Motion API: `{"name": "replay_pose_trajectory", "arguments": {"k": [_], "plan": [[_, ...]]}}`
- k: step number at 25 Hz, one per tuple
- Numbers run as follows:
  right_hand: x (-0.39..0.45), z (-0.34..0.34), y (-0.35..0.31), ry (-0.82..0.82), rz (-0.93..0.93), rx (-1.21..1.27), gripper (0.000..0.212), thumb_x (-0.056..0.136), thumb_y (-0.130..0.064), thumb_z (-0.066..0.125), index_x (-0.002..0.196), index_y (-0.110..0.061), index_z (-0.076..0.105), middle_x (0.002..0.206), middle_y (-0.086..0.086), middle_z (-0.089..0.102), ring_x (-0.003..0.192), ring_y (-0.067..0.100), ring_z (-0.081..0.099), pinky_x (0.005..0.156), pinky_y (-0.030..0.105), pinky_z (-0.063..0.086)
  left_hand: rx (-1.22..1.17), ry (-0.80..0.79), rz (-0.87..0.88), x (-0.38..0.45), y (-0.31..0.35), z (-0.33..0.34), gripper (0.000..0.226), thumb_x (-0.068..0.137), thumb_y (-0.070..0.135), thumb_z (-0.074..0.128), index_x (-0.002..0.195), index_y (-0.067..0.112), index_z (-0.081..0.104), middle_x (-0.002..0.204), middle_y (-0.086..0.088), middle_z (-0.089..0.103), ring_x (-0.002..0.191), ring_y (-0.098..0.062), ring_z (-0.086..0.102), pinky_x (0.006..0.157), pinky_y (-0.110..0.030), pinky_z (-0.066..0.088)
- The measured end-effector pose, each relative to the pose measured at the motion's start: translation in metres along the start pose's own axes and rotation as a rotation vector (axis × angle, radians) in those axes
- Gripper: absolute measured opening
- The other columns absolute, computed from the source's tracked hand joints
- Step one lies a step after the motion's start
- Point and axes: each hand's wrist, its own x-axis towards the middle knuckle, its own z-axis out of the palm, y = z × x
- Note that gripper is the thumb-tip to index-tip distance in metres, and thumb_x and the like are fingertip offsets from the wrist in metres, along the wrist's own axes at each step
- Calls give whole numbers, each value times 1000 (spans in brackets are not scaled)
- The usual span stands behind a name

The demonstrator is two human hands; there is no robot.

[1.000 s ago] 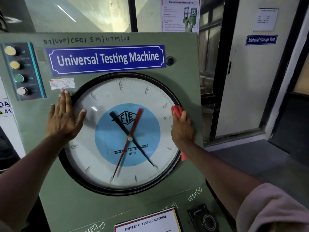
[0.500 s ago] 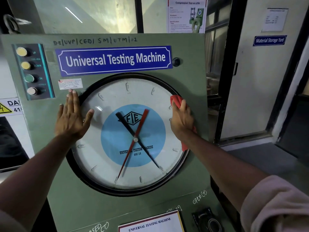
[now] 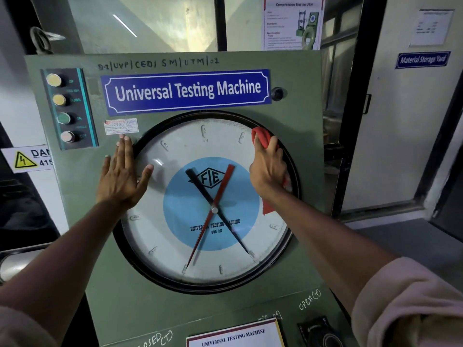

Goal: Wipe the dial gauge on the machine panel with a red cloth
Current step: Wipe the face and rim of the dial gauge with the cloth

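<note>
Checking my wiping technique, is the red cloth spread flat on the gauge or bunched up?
Bunched up: the red cloth is crumpled in the right hand, with only ends poking out above and below.

right of the hands a black-framed glass door [image 3: 350,101] meets a cream wall [image 3: 406,126] bearing a blue sign [image 3: 422,60]; grey floor [image 3: 406,246] below, a poster [image 3: 293,22] on the glass above.

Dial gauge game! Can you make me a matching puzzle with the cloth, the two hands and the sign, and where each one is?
1 cloth
2 left hand
3 right hand
4 blue sign

a flat on the gauge's left rim
b above the gauge
c bunched in the right hand
d on the gauge's upper right

Pairs: 1-c, 2-a, 3-d, 4-b
</note>
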Motion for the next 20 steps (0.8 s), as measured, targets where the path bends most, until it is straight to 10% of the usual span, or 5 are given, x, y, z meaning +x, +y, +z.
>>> {"name": "replay_pose_trajectory", "arguments": {"k": [20], "plan": [[-7,-7,-119,53,-419,-17,76,85,-12,73,152,-26,42,140,14,42,110,31,54,75,42,57,43,-84,44,4,-8,-13,86,100,71,11,165,21,-15,175,2,-7,162,-15,2,132,-41,4]]}}
